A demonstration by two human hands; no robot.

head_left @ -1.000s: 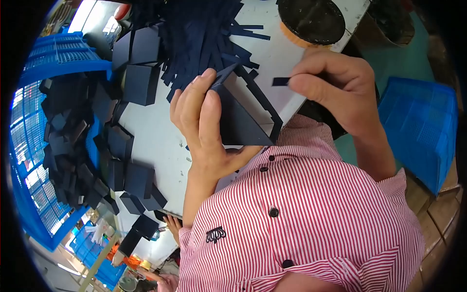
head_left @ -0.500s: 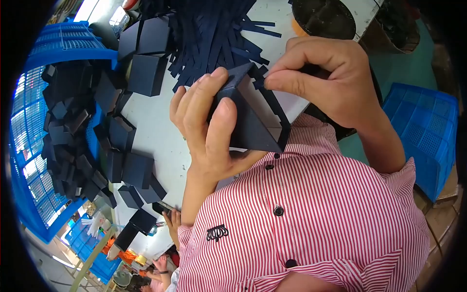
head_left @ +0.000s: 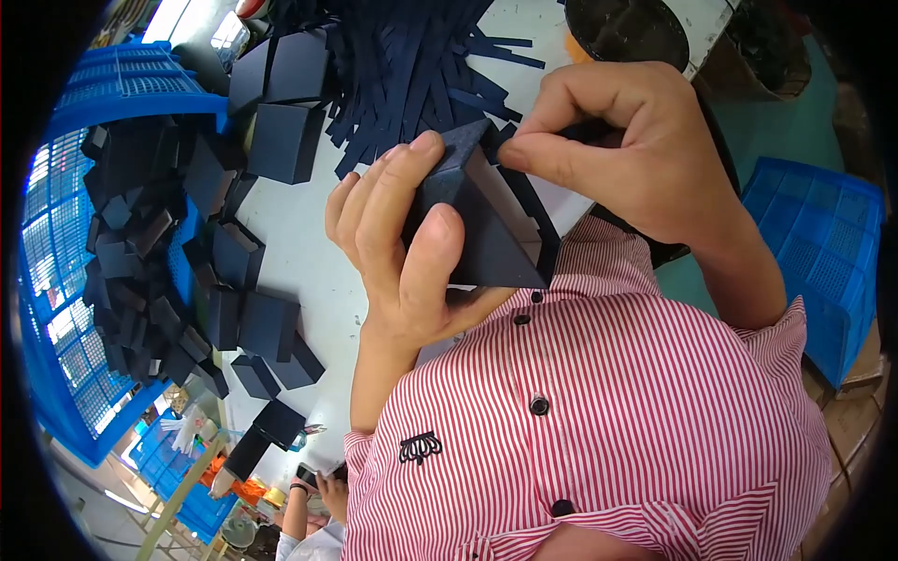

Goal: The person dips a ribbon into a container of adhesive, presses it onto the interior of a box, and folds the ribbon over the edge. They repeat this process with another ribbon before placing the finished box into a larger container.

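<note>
The person at the far end of my link wears a red-and-white striped shirt (head_left: 617, 393), dark round buttons (head_left: 540, 406) down its front, a black crown-shaped emblem (head_left: 421, 447) at the left chest; left hand (head_left: 388, 248) and right hand (head_left: 650, 154) are bare.

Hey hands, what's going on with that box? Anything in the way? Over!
Left hand holding dark box, open side toward right hand. Right hand pinched at box's rim. Loose strips beyond; nothing visibly blocking.

- I count one held box (head_left: 486, 234)
- over ten other dark boxes (head_left: 283, 140), too heaped to number exactly
- at least three blue crates (head_left: 814, 248)
- one heap of strips (head_left: 407, 70)
- one round dark container (head_left: 629, 33)
</note>
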